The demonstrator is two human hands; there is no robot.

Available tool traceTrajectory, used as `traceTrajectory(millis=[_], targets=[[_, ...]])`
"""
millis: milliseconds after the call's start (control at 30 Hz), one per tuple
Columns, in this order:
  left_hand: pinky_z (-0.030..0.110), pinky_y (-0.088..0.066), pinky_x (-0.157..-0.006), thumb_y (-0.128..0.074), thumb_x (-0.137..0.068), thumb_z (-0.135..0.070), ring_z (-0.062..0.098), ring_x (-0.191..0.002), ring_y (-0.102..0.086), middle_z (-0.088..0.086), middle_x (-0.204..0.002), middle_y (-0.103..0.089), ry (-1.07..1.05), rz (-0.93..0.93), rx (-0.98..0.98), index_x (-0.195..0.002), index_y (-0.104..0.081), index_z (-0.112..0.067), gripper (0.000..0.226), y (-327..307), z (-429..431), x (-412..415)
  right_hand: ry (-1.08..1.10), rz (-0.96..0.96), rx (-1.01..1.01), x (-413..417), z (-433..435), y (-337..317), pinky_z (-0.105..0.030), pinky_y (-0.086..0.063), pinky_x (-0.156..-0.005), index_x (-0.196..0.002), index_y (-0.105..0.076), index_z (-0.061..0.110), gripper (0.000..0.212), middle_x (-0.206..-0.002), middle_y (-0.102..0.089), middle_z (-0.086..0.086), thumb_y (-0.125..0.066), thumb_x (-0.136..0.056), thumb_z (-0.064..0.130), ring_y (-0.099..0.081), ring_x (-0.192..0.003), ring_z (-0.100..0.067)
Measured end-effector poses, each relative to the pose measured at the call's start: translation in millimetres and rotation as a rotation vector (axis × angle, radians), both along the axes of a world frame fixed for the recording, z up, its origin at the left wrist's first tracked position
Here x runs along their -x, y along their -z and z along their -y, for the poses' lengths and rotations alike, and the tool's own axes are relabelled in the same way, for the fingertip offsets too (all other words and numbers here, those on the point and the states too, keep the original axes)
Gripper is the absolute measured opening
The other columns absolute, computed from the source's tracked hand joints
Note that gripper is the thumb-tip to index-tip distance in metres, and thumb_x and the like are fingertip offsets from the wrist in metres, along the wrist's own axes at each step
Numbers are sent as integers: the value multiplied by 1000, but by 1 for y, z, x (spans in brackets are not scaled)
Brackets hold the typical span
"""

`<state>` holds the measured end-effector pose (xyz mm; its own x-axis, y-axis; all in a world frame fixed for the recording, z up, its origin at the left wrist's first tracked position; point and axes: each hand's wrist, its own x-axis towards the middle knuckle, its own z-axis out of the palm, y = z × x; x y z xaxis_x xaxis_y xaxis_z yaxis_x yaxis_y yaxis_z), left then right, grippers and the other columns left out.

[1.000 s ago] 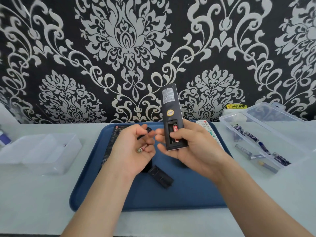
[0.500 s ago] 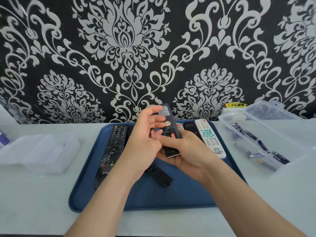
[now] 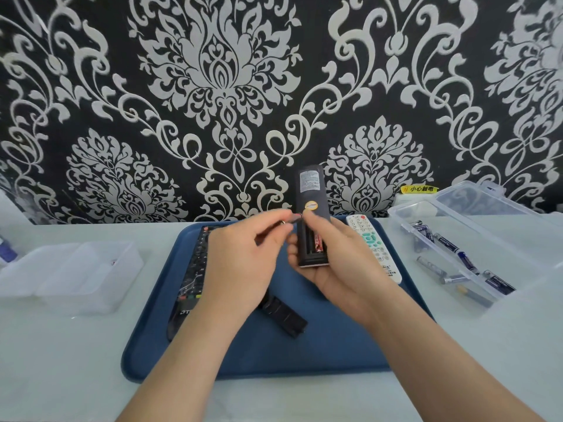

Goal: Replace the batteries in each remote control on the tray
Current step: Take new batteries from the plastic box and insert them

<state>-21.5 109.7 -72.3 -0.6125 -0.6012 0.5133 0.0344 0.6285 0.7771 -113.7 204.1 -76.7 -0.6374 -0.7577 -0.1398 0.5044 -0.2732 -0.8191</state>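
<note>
Holding the black remote (image 3: 310,190) back-side-up over the blue tray (image 3: 304,354), the right hand (image 3: 344,269) is wrapped round it with one red battery (image 3: 317,242) in the open compartment, while the left hand (image 3: 240,263) pinches a blurry second battery (image 3: 289,221) right beside it.

A single wide-angle view comes from the person's head, facing forward and slightly down across the counter (image 3: 61,376) toward the patterned wall (image 3: 122,86), which fills the upper half. It sits close: the left forearm (image 3: 189,354) and right forearm (image 3: 441,360) enter from the bottom edge, and the blue tray (image 3: 304,354) lies centred below mid-frame.
</note>
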Motion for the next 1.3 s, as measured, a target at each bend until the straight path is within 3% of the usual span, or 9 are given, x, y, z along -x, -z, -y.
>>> traceTrajectory(millis=[100, 200, 267, 467, 600, 833, 1000, 1167, 1300], targets=[[11, -49, -75, -70, -86, -16, 0, -81, -67, -22, -84, -72, -23, -72, 81, -96, -75, -27, 16, -5, 2, -2, 5, 5, -49, 1, 0, -4, -28, -53, -58, -113, -60, 4, 39, -73, -64, -13, -50, -100, 40, -58, -59, -20], [7, -43, -78, -63, -90, -13, -2, -87, -61, -12, -91, -70, -14, -53, 346, -106, -74, -17, 20, -5, 3, -3, -4, -54, -73, 0, 0, -4, -29, -51, -60, -110, -63, 6, 47, -74, -65, -12, -42, -102, 46, -58, -60, -19], [5, -40, -77, -60, -91, -11, -3, -87, -58, -10, -93, -67, 8, -41, 382, -111, -72, -18, 24, -4, 2, -2, -16, -97, -76, -2, -1, -3, -30, -50, -62, -102, -66, 7, 49, -72, -65, -10, -39, -102, 49, -58, -61, -19], [13, -49, -69, -72, -83, -10, 4, -75, -64, -14, -85, -68, -3, -31, 115, -99, -75, -25, 22, -1, -1, 3, -30, -177, -97, -7, 2, -1, -32, -51, -64, -113, -64, 4, 56, -88, -69, -14, -37, -102, 52, -59, -61, -18], [17, -52, -70, -74, -81, -10, 5, -81, -64, -11, -92, -67, 34, -19, 151, -93, -77, -18, 15, 1, 0, 5, -1, -168, -80, -7, 1, -1, -31, -51, -60, -115, -62, 2, 55, -94, -66, -20, -37, -103, 49, -59, -63, -19], [28, -55, -78, -85, -68, -21, 6, -82, -61, -18, -93, -64, 106, 62, 57, -101, -73, -29, 36, -3, 2, -1, -17, -171, -57, -7, 0, -2, -34, -53, -64, -120, -64, 8, 48, -108, -70, -24, -36, -104, 45, -66, -84, -22], [31, -58, -67, -86, -66, -12, 13, -67, -62, -4, -80, -64, 38, -31, -21, -86, -69, -36, 35, -6, -1, 0, -32, -208, -54, -7, 1, -1, -32, -53, -59, -116, -65, 9, 47, -97, -71, -14, -36, -105, 44, -65, -71, -19], [38, -58, -64, -85, -68, -10, 13, -74, -61, -14, -84, -60, 61, -57, -30, -94, -71, -32, 36, -3, 1, 3, -46, -260, -49, -9, 0, -2, -33, -52, -60, -116, -64, 7, 50, -94, -71, -17, -34, -105, 46, -62, -66, -22], [36, -56, -74, -83, -70, -11, 9, -82, -60, -13, -91, -60, 79, -67, 35, -105, -71, -26, 40, -3, -1, 3, -36, -228, 8, -10, 0, -4, -30, -52, -54, -119, -63, 2, 52, -103, -69, -26, -33, -105, 43, -64, -73, -23]])
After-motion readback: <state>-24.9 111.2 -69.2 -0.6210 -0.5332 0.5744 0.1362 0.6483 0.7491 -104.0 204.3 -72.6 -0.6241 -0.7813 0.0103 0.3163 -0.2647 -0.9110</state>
